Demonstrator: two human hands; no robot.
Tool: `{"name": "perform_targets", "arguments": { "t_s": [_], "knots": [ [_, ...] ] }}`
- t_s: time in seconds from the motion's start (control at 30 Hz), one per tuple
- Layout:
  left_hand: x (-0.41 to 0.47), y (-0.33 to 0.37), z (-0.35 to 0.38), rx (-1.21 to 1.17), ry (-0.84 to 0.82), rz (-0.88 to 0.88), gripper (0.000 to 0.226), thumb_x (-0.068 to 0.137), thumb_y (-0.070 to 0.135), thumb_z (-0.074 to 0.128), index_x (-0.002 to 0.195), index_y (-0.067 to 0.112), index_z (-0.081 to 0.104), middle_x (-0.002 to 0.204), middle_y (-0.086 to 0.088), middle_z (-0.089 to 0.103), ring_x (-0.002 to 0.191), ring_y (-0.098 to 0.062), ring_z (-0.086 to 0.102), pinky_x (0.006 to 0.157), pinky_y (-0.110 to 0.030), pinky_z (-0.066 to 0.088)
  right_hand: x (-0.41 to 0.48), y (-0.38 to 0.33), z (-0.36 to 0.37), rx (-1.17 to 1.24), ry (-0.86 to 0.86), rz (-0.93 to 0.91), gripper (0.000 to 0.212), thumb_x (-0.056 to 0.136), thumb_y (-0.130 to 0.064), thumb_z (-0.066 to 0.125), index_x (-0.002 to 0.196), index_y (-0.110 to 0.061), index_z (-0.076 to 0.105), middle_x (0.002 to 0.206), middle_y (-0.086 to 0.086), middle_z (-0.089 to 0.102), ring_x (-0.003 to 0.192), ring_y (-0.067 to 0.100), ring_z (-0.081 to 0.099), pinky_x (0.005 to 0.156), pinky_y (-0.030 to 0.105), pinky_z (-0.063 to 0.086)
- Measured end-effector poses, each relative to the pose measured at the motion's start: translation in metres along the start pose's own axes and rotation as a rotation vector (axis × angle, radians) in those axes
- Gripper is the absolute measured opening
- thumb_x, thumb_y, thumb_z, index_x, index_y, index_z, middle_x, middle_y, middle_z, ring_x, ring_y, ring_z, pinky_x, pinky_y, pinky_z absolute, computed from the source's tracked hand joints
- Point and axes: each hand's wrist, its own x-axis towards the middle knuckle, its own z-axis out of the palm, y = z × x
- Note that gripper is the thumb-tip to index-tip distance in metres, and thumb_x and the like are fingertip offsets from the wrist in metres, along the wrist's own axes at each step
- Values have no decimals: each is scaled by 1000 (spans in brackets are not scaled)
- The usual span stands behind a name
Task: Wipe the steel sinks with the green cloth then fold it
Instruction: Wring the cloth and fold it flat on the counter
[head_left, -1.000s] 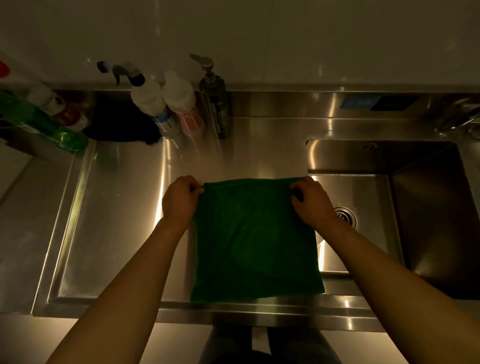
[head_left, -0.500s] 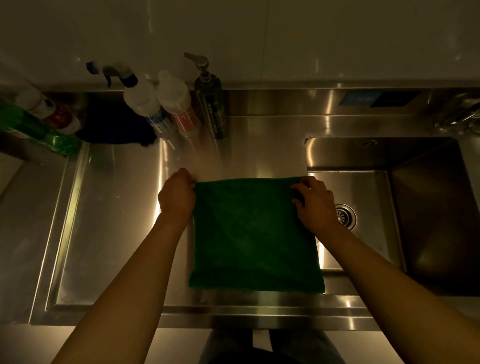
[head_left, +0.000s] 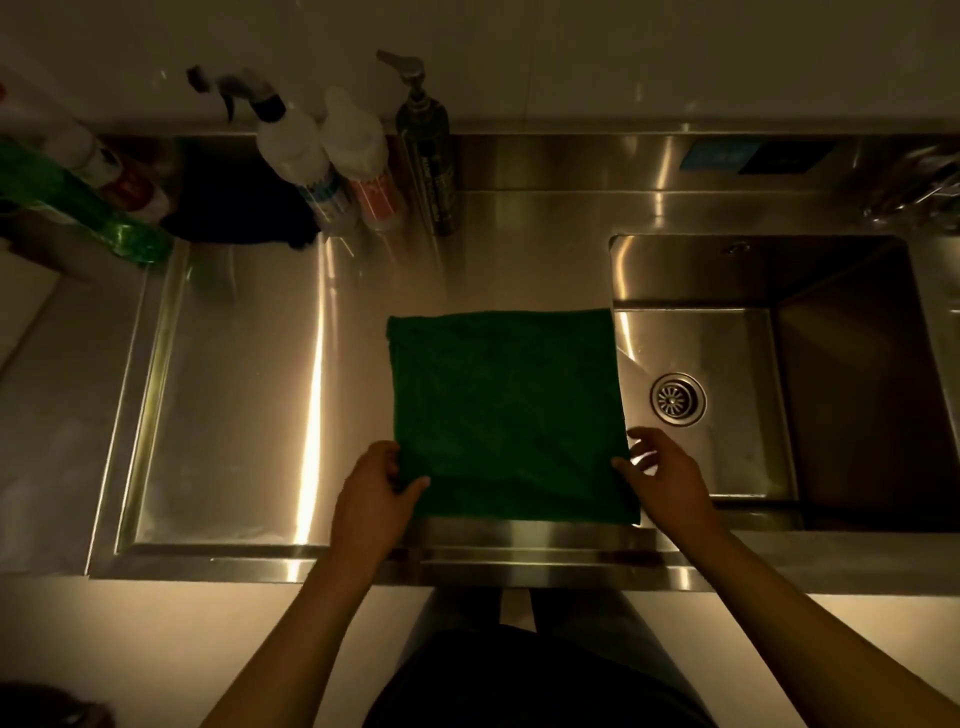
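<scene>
Green cloth (head_left: 506, 415) spread flat and square on the steel surface (head_left: 249, 395), right edge reaching the rim of the sink (head_left: 696, 322) and slightly overhanging it. Left hand (head_left: 375, 493) at the near left corner, thumb on top and fingers (head_left: 389, 460) curled at the cloth's edge, pinching that corner. Right hand (head_left: 667, 475) at the near right edge, fingers spread and loosely open, thumb tip touching the cloth, other fingers raised above the sink rim; nothing gripped. Round drain (head_left: 677, 399) visible in the sink floor, just right of the cloth. At the back of the surface, well apart from the cloth: spray bottle (head_left: 296, 150), a white bottle (head_left: 358, 156) beside it, dark pump bottle (head_left: 428, 150), a dark rag (head_left: 239, 202), and a green bottle (head_left: 78, 202) lying at far left.
</scene>
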Motion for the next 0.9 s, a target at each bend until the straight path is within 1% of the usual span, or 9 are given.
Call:
{"name": "perform_targets", "arguments": {
  "t_s": [0.1,0.2,0.33,0.4,0.53,0.6,0.7,0.8,0.9],
  "knots": [
    [-12,-4,13,-66,36,-37,53,89,24,82,133,16,54,107,2,66,96,-19,66,82,-30,53,-17,9,6,24,-47,74,39,86,-31,79,120,-26,60,94,-2,67,77,17,69,67,34,58],
    [-8,0,14,-196,84,-160,40,91,19,79,126,10,62,101,1,67,95,-23,69,79,-27,51,-22,15,10,-29,-28,113,37,84,-30,80,115,-22,61,97,0,66,83,21,67,74,36,56],
    [-2,4,8,-421,91,-218,21,91,19,79,111,15,73,99,5,73,94,-17,71,90,-34,58,-19,16,8,23,11,150,30,87,-25,78,111,-14,66,101,7,69,90,25,67,78,37,56],
    [-1,5,7,-513,109,-213,15,91,16,78,104,14,72,99,1,74,95,-20,71,89,-36,58,-20,16,7,29,23,141,25,87,-24,77,107,-13,66,99,6,69,90,26,67,73,31,52],
    [-5,13,6,-755,78,-286,9,93,5,72,98,11,67,99,-9,73,98,-31,71,75,-36,61,-24,12,7,18,0,122,23,88,-22,76,106,-15,63,100,5,68,89,26,67,84,43,57],
    [-9,19,3,-963,11,-359,10,93,-1,68,95,9,66,94,-9,72,93,-30,69,61,-29,58,-27,11,7,-14,-19,110,27,86,-23,78,108,-17,62,101,3,66,88,23,66,82,40,56],
    [-15,25,-2,-1324,-218,-444,13,90,1,64,101,9,64,98,-12,72,89,-25,66,56,-26,55,-32,12,6,-63,-34,106,35,83,-19,80,113,-17,63,98,-1,64,83,16,62,70,28,49],
    [-18,26,-4,-1361,-364,-419,21,85,10,67,105,9,63,104,-13,68,85,-23,59,56,-24,49,-33,12,5,-86,-49,103,35,83,-17,79,115,-15,64,99,0,63,81,14,61,66,24,45],
    [-20,24,-4,-1295,-371,-376,26,87,11,67,112,4,66,110,-15,69,97,-26,64,74,-32,51,-34,11,4,-95,-55,99,36,84,-16,78,117,-16,63,103,1,63,83,15,61,65,22,44]
  ]
}}
